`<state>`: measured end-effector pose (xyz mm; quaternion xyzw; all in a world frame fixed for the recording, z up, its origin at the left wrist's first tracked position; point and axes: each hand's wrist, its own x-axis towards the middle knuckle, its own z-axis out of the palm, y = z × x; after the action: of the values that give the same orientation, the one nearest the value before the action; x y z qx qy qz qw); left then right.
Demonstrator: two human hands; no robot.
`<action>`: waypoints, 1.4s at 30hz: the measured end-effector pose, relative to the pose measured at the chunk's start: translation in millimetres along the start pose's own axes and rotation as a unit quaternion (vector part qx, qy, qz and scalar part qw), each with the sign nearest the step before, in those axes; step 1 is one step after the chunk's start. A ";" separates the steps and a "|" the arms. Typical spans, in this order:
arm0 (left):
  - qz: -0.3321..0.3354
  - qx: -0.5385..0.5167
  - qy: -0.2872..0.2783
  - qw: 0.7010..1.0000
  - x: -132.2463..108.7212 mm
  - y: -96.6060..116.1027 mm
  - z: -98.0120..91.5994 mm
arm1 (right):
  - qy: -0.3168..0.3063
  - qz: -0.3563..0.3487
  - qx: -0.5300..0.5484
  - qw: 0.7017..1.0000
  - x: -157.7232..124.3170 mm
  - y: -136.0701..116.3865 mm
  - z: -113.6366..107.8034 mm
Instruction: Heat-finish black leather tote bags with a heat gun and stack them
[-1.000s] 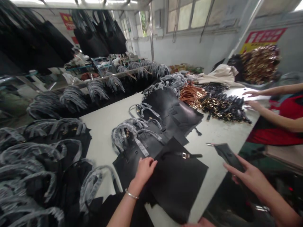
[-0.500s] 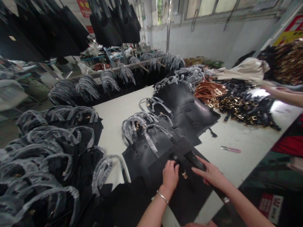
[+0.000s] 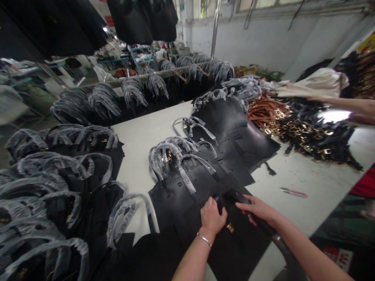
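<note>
My left hand (image 3: 211, 216), with a silver bangle at the wrist, rests on a black leather-like panel (image 3: 240, 249). Its fingers are curled on a short black strap (image 3: 219, 203); a gold clasp (image 3: 230, 226) shows just below the thumb. My right hand (image 3: 258, 208) is closed around a long black handheld tool (image 3: 238, 196), whose exact kind I cannot make out. The tool's front end lies close over the panel, beside the strap. From its back end, a metal fitting and a thick dark hose (image 3: 288, 253) run down under my right forearm.
Black bag pieces with plastic-wrapped handles (image 3: 184, 171) lie ahead; many more handles (image 3: 58, 195) crowd the left. Pink-handled snips (image 3: 293, 192) lie on the white table (image 3: 137, 144). Brown straps (image 3: 265, 113) and black straps with gold buckles (image 3: 316, 136) are piled right, near another person's arm (image 3: 342, 103).
The tool's front end has come nearer my left hand and lower over the panel. My left thumb has spread toward the clasp. The other person's arm has reached further left. My view has shifted slightly.
</note>
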<state>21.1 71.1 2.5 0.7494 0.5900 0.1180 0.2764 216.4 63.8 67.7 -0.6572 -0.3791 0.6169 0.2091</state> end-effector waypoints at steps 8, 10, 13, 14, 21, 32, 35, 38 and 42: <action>-0.051 -0.059 -0.026 0.997 3.6 6.5 -18.0 | 0.166 -0.104 -0.134 0.972 -4.1 -17.2 16.0; -0.092 -0.101 -0.059 0.989 12.3 3.9 -25.0 | 0.153 -0.096 -0.151 0.972 -16.5 -16.3 15.9; -0.121 -0.130 -0.112 0.978 29.9 -8.0 -37.6 | 0.118 -0.067 -0.164 0.977 -33.1 -12.8 14.3; -0.123 -0.130 -0.116 0.977 35.3 -13.6 -42.5 | 0.106 -0.061 -0.172 0.978 -36.7 -11.5 14.8; -0.044 -0.040 -0.020 0.998 50.1 -43.6 -71.6 | 0.033 -0.069 -0.193 0.978 -35.5 -5.8 38.8; 0.019 -0.042 -0.049 0.998 59.5 -54.7 -71.3 | 0.013 -0.035 -0.214 0.976 -3.5 -37.2 63.9; 0.015 -0.043 -0.046 0.998 59.1 -55.1 -69.2 | -0.001 -0.024 -0.216 0.976 -4.3 -33.5 59.3; 0.022 -0.042 -0.047 0.998 59.8 -55.4 -68.1 | -0.012 -0.020 -0.217 0.976 -1.2 -33.7 59.1; 0.027 -0.044 -0.060 0.997 64.3 -55.8 -69.6 | 0.036 -0.060 -0.230 0.971 3.8 -44.2 67.3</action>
<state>-41.9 159.7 19.0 0.7580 0.5462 0.1057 0.3405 140.4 81.3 87.8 -0.6854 -0.5418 0.4755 0.1025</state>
